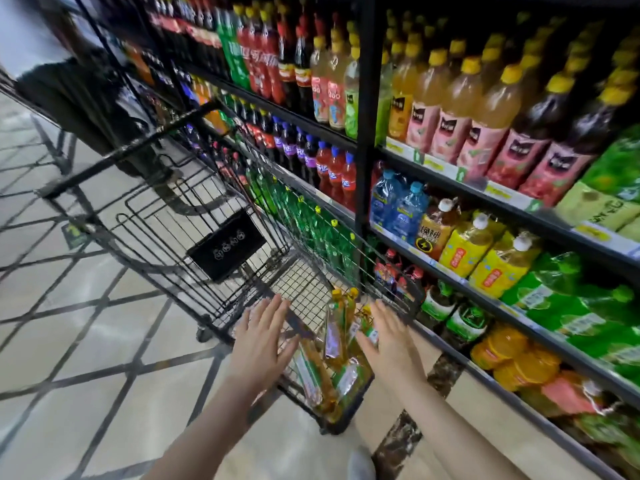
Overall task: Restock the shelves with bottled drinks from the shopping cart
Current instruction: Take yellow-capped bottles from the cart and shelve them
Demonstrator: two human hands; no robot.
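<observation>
Floor [104, 341]: pale tiles, dark diagonal lines.
Shelves [485, 188]: right side, full of drinks.
Cart [214, 216]: beside shelves.
Bottles [332, 355]: amber, in cart's near end.
Left hand [261, 336]: spread, empty.
Right hand [391, 336]: spread, empty.

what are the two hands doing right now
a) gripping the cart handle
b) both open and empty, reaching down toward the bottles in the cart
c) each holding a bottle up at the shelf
b: the left hand and right hand are spread open, empty, either side of the yellow-capped bottles in the cart.
</observation>
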